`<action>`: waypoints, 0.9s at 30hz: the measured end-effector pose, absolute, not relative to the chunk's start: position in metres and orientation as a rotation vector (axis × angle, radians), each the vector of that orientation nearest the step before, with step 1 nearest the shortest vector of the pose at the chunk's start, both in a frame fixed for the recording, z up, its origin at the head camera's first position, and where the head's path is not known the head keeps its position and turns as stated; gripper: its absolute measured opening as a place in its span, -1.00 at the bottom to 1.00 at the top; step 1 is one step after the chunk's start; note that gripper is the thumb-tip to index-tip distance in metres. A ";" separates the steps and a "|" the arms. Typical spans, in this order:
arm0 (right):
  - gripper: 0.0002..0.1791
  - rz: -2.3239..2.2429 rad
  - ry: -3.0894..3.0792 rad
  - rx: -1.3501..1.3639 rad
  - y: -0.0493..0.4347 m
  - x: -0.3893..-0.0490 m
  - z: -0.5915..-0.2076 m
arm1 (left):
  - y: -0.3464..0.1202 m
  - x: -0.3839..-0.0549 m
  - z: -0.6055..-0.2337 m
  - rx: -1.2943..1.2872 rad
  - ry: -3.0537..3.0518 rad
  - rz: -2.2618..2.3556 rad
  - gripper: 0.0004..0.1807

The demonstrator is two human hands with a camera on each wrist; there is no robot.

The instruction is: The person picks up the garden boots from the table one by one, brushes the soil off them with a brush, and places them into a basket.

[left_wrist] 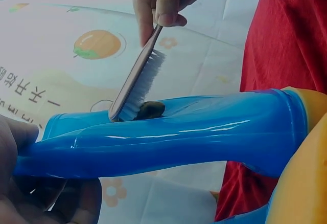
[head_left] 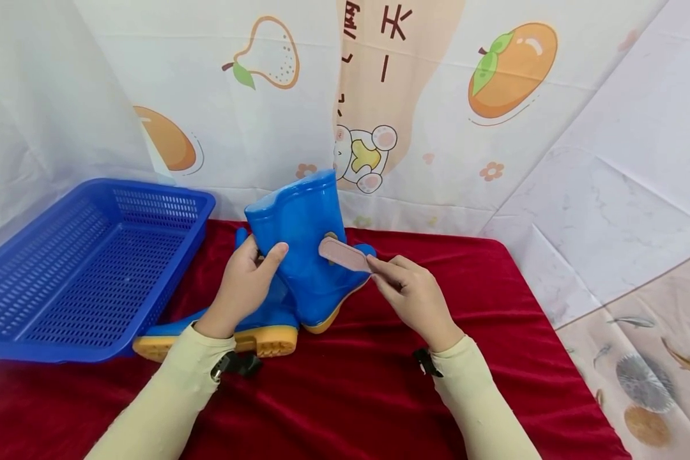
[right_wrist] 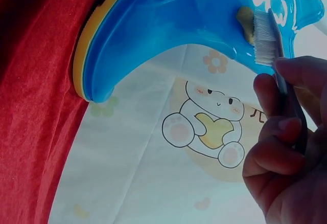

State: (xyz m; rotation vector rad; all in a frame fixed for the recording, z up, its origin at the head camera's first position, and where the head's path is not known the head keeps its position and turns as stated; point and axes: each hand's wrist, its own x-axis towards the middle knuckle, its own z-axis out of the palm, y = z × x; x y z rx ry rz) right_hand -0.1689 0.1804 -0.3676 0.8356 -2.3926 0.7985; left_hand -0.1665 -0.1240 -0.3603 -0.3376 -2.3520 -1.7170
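A blue rain boot [head_left: 301, 220] with a yellow sole stands tilted on the red cloth, its opening upward. My left hand [head_left: 243, 287] grips its shaft from the left, thumb on the side facing me. In my right hand [head_left: 418, 295] is a scrub brush [head_left: 345, 254] with a pinkish back, pinched by the handle. Its white bristles [right_wrist: 263, 39] meet the shaft at a brown smear [right_wrist: 246, 22], seen in the right wrist view. A second blue boot [head_left: 273, 310] lies on its side behind my left hand, yellow sole toward me.
A blue perforated plastic basket [head_left: 175, 291] sits at the left, its right side close to the lying boot. Red velvet cloth [head_left: 345, 396] covers the table. Behind it hangs a white curtain [head_left: 437, 128] printed with fruit and a cartoon bear.
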 end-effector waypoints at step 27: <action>-0.59 0.764 -2.329 0.865 0.182 -0.171 -0.370 | -0.120 -0.166 -0.364 -0.533 -2.381 -1.731 -0.29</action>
